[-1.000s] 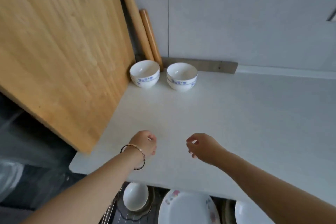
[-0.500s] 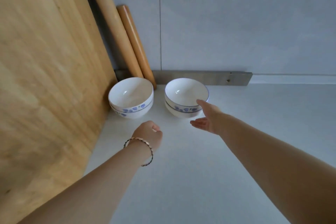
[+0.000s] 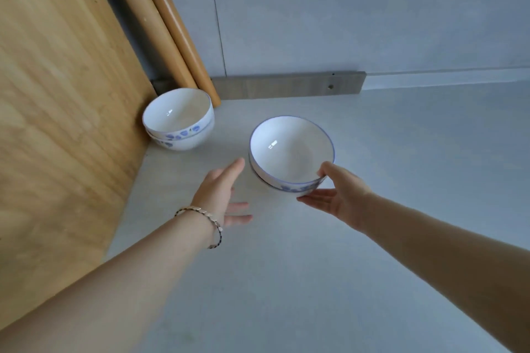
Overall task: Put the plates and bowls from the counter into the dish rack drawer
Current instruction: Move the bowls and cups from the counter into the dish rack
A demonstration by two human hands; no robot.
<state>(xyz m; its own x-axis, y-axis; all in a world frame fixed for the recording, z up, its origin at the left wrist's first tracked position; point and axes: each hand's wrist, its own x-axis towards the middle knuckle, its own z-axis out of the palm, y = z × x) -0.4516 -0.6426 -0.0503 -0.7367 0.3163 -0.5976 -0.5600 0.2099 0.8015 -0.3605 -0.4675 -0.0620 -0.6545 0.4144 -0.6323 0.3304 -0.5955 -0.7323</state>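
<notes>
Two sets of bowls are noted. Our right hand [image 3: 341,198] grasps the near bowls [image 3: 289,149], thumb over the rim and fingers beneath, apparently to support them raised off the counter [image 3: 286,281]. Our left hand [image 3: 220,192] is released, fingers straight, just beside them, likely ready to steady them. The far bowls [image 3: 179,117] sit against the cutting board [image 3: 57,94]. No drawer is in view.

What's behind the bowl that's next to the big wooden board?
Two wooden rolling pins lean on the wall behind that bowl, beside a grey strip. The bowl hides the lighter pin's bottom end.
</notes>
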